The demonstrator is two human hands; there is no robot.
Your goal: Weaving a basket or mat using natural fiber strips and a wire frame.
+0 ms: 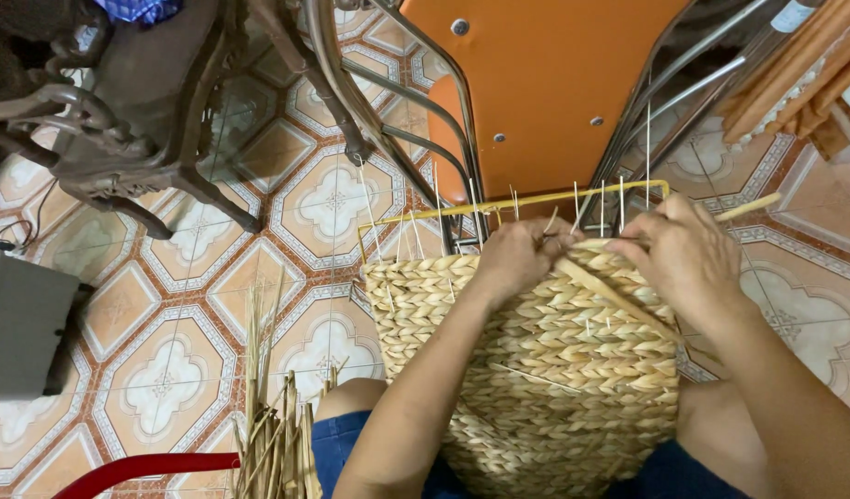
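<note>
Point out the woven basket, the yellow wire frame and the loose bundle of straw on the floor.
woven basket [554, 370]: head view, middle of its braided side.
yellow wire frame [536, 200]: head view, top bar.
bundle of straw [273, 434]: head view, middle of the stalks.

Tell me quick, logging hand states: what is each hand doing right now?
Left hand: closed, pinching a straw strand at the woven basket rim.
Right hand: closed on the straw strand.

I see a basket [536, 370] of rough, matt braided straw on a yellow wire frame [499, 205]. Behind the basket, a chair's smooth orange plastic seat [536, 83] sits on shiny metal tubing [443, 102]; left of it, glossy patterned floor tiles [259, 277] and dry loose straw [273, 434].
</note>
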